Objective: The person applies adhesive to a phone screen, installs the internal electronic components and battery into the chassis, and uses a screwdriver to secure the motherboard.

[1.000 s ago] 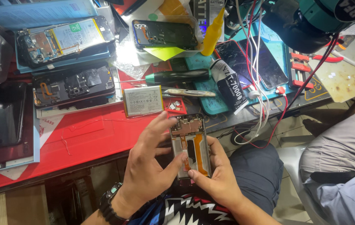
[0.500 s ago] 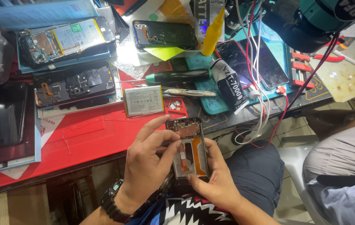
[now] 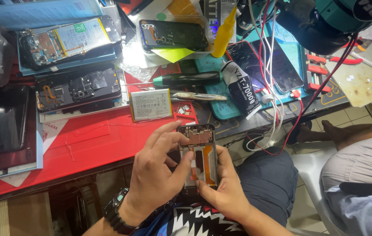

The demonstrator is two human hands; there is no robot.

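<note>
Red mat point(image 3: 90, 144) covers the cluttered bench, with a loose battery point(image 3: 150, 105) on it. Near its edge, the opened phone point(image 3: 200, 155) stands lengthwise, top pointing far. Right hand point(image 3: 225, 192) cups it from below; left hand point(image 3: 157, 175) pinches its left side, fingers curled.
</note>
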